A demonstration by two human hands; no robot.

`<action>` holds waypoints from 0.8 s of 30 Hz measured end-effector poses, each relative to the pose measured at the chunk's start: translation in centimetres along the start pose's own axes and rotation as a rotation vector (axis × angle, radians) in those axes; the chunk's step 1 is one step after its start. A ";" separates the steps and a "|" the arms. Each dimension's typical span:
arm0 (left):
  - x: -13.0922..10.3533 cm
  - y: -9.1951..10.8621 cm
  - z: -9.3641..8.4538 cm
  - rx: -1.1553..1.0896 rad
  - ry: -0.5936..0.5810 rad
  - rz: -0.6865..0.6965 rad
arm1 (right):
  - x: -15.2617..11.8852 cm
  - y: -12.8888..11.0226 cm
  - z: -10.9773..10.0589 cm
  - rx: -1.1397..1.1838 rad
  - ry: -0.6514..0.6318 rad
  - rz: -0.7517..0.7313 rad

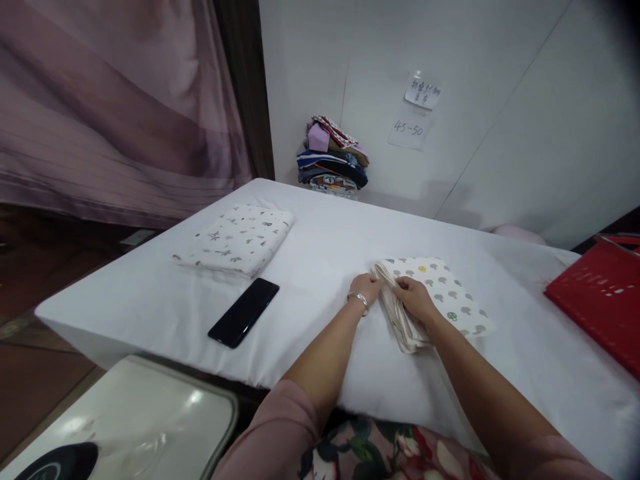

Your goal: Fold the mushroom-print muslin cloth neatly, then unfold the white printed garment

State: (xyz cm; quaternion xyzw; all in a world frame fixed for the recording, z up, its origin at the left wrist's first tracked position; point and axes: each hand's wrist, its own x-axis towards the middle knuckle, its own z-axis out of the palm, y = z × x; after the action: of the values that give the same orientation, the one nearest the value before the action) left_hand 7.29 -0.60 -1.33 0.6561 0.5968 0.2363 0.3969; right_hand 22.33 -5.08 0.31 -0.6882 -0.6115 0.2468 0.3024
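Observation:
A folded white cloth (450, 293) with grey, yellow and green prints lies on the white-covered table (320, 233), its layered cream edges turned toward me. My left hand (367, 288), with a silver bracelet at the wrist, is closed on the far left corner of those layers. Just to its right, my right hand (415, 298) pinches the same edges with thumb and fingers. Some of its fingers are hidden by the cloth and the hand itself. Further left lies another folded white cloth (240, 237) with small dark and grey prints, touched by neither hand.
A black phone (243, 312) lies near the table's front edge. A red bag (600, 293) is at the right end. Beyond the table rises a stack of folded clothes (333, 160) against the wall. A pale glossy surface (165, 400) stands at front left.

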 end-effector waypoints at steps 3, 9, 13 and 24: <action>-0.2 0.4 0.3 0.078 -0.049 0.040 | 0.1 0.1 0.1 0.026 -0.004 -0.007; 0.0 0.5 0.8 0.052 -0.050 0.036 | 0.2 -0.1 0.2 -0.007 0.002 -0.035; 0.3 0.2 1.0 -0.067 -0.118 -0.022 | 0.2 -0.4 0.2 -0.019 0.005 -0.040; 0.5 0.1 1.2 -0.137 -0.159 -0.064 | -0.3 -1.4 0.2 -0.030 0.026 -0.057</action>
State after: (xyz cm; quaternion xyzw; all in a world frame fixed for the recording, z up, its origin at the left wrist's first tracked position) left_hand 8.39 -0.45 -2.07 0.6248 0.5663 0.2111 0.4944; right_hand 21.18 -5.29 1.20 -0.6781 -0.6304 0.2202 0.3070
